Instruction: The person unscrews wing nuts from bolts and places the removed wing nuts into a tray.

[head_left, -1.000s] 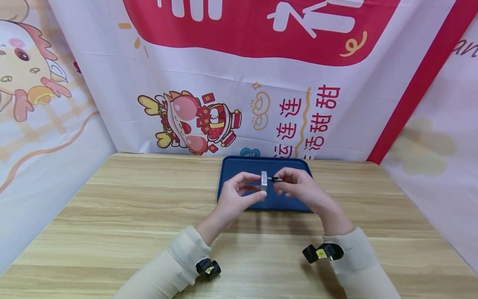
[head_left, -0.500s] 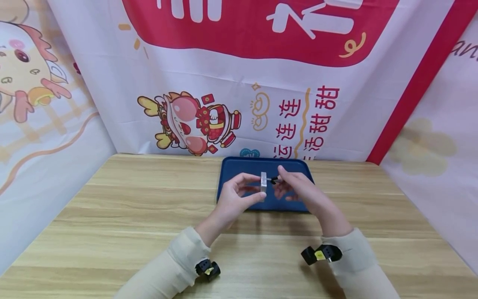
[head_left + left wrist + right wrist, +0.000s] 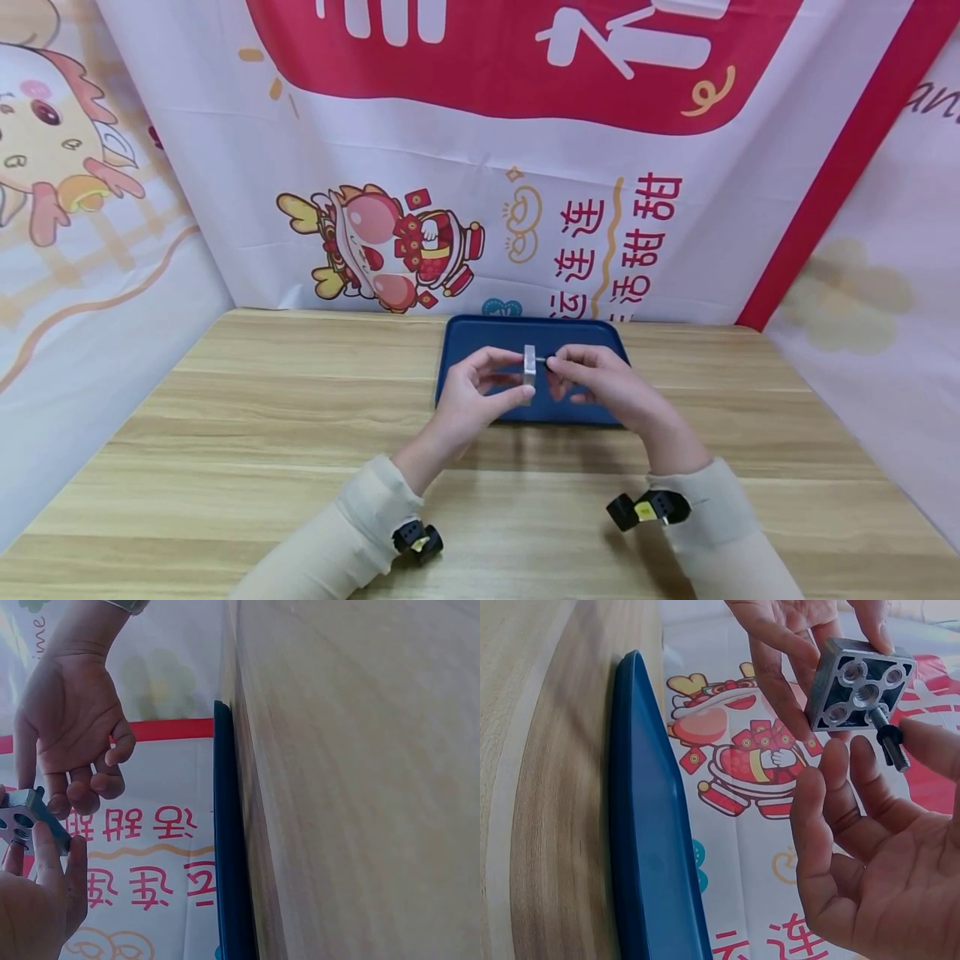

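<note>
A pale wooden surface (image 3: 300,508) lies under everything. At 12 o'clock on it, in the head view, sits a flat dark blue tray (image 3: 465,333). Above the tray are the bare left hand (image 3: 474,392) and the bare right hand (image 3: 609,382). Between them is a square grey metal block (image 3: 530,367) with round holes. The left grip is narrow and holds the block by its edges. A thin silver metal rod (image 3: 901,760) with ridges sticks out of the block toward 3 o'clock in the head view, its long way pointing at the right hand. A small black piece (image 3: 889,741) sits on the rod, nearer the right hand. The right grip is loose, fingers bent and off the rod. Its thumb is at the black piece; I cannot tell if they touch.
</note>
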A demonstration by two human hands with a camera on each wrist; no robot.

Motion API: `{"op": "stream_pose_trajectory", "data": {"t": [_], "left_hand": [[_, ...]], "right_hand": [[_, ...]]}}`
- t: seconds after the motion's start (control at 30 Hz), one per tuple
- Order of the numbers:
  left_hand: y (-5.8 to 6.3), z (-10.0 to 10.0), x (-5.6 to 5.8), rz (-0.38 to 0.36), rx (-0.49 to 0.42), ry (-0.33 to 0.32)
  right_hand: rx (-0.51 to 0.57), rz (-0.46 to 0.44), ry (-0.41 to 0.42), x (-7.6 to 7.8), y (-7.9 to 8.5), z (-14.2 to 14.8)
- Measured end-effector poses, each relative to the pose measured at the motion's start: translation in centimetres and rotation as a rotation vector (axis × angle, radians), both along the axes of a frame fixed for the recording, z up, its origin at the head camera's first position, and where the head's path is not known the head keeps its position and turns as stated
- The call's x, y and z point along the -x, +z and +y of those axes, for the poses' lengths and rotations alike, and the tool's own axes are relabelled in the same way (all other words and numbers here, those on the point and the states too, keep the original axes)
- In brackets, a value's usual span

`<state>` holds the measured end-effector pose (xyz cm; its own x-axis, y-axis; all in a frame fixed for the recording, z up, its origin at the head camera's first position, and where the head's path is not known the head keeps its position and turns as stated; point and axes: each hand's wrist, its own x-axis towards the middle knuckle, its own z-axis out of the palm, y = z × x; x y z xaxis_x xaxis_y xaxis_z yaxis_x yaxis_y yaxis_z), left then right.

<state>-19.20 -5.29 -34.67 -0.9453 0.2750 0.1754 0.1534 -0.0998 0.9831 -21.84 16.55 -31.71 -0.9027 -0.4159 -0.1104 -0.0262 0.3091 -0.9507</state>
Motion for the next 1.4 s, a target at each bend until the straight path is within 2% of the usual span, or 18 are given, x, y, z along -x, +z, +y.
{"op": "stream_pose_trajectory", "data": {"t": [0.23,0.6,0.73,0.9,1.0,1.4], "left_hand": [[0.05,0.02,-0.04,-0.001,-0.004,-0.003],[-0.04,0.02,0.06,-0.005,-0.004,-0.001],[-0.07,0.02,0.08,-0.006,-0.003,-0.006],[-0.13,0.03,0.12,-0.012,0.003,-0.013],[-0.15,0.01,0.12,-0.01,0.005,-0.013],[-0.14,0.02,0.12,-0.013,0.005,-0.01]], "right_hand": [[0.002,0.067,0.042,-0.13,-0.05,0.15],[-0.028,0.092,0.022,-0.03,-0.02,0.26],[-0.039,0.055,0.018,-0.14,0.26,0.3],[-0.042,-0.032,-0.039,-0.27,0.5,-0.06],[-0.039,-0.043,-0.058,-0.26,0.5,-0.19],[-0.019,0.092,0.021,-0.06,0.14,0.29]]}}
